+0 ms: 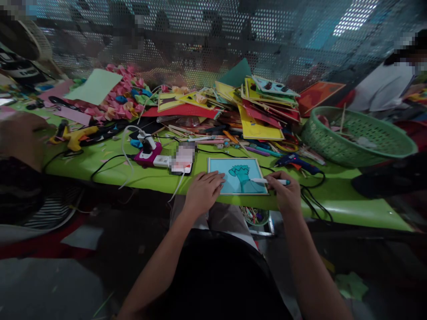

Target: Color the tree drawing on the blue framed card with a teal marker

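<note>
A light blue card (227,166) with a pale frame lies flat at the front edge of the green table, bearing a teal drawing (242,175). My left hand (206,189) rests flat on the card's left side, its fingers stretched out and holding nothing. At the card's right side my right hand (286,189) is closed on a white marker with a teal end (283,182). The marker's tip points left, at the right side of the drawing. Whether the tip touches the card is too small to tell.
A phone (183,158) and a purple power strip (147,155) with cables stand left of the card. Behind lie pens and stacked cards (263,126). A glue gun (296,163) and a green basket (356,133) are at right. People sit at both sides.
</note>
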`<act>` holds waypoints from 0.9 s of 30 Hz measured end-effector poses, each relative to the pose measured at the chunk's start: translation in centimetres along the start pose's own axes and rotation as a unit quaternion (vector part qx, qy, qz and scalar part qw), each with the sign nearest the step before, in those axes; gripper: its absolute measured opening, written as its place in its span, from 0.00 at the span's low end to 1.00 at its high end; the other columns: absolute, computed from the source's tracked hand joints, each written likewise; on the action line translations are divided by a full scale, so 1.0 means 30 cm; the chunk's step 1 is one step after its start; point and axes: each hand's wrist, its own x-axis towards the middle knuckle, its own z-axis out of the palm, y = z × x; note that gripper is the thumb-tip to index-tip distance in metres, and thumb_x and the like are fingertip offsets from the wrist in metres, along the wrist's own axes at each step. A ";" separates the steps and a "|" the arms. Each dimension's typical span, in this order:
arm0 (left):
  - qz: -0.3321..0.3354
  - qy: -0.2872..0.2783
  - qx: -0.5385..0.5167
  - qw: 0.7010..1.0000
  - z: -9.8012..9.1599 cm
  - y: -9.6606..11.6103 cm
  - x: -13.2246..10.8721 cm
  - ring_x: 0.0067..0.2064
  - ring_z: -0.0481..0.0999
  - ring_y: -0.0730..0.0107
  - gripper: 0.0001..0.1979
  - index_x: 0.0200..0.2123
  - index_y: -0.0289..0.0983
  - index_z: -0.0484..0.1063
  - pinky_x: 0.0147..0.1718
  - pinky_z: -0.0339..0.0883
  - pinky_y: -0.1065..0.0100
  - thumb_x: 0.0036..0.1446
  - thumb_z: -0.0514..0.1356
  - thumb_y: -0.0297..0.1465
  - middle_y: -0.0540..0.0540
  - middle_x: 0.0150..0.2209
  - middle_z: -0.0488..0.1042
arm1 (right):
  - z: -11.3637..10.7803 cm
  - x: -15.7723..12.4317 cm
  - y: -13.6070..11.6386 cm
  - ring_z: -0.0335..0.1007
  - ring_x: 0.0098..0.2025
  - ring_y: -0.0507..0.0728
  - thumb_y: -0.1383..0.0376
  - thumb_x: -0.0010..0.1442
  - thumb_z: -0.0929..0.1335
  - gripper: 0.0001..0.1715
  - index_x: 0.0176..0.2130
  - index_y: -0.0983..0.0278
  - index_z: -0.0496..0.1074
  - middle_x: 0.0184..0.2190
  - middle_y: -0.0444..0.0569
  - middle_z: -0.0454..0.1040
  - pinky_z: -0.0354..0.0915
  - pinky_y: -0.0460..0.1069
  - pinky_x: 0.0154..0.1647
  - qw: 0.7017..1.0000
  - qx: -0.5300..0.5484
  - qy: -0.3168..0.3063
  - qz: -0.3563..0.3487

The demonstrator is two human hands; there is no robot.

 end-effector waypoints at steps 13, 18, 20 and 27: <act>0.004 -0.002 0.003 1.000 -0.011 0.003 0.004 0.66 0.73 0.66 0.14 0.54 0.46 0.77 0.66 0.64 0.56 0.72 0.54 0.32 0.51 0.61 0.78 | 0.010 -0.010 -0.036 0.64 0.21 0.52 0.56 0.54 0.76 0.12 0.29 0.62 0.79 0.18 0.41 0.72 0.59 0.48 0.25 0.999 -0.012 -0.037 -0.005; 0.001 0.004 0.000 1.000 -0.006 0.003 0.000 0.66 0.72 0.65 0.13 0.54 0.46 0.77 0.66 0.63 0.55 0.72 0.54 0.33 0.51 0.62 0.77 | 0.011 -0.014 -0.043 0.64 0.22 0.52 0.57 0.55 0.75 0.11 0.28 0.61 0.77 0.18 0.41 0.71 0.60 0.48 0.27 1.000 -0.011 -0.021 -0.005; -0.001 0.003 -0.003 1.000 -0.004 0.003 0.001 0.66 0.72 0.66 0.13 0.54 0.46 0.77 0.67 0.63 0.56 0.72 0.54 0.33 0.51 0.62 0.77 | 0.010 -0.019 -0.049 0.64 0.22 0.52 0.58 0.54 0.75 0.11 0.28 0.62 0.78 0.18 0.41 0.71 0.60 0.48 0.27 1.000 -0.014 -0.028 -0.003; 0.001 -0.001 -0.008 1.000 -0.001 0.003 0.004 0.67 0.72 0.65 0.14 0.54 0.45 0.76 0.66 0.62 0.55 0.72 0.54 0.32 0.51 0.63 0.76 | 0.010 -0.033 -0.052 0.65 0.22 0.53 0.55 0.55 0.76 0.12 0.29 0.62 0.79 0.20 0.42 0.72 0.59 0.48 0.25 0.999 -0.024 -0.046 -0.002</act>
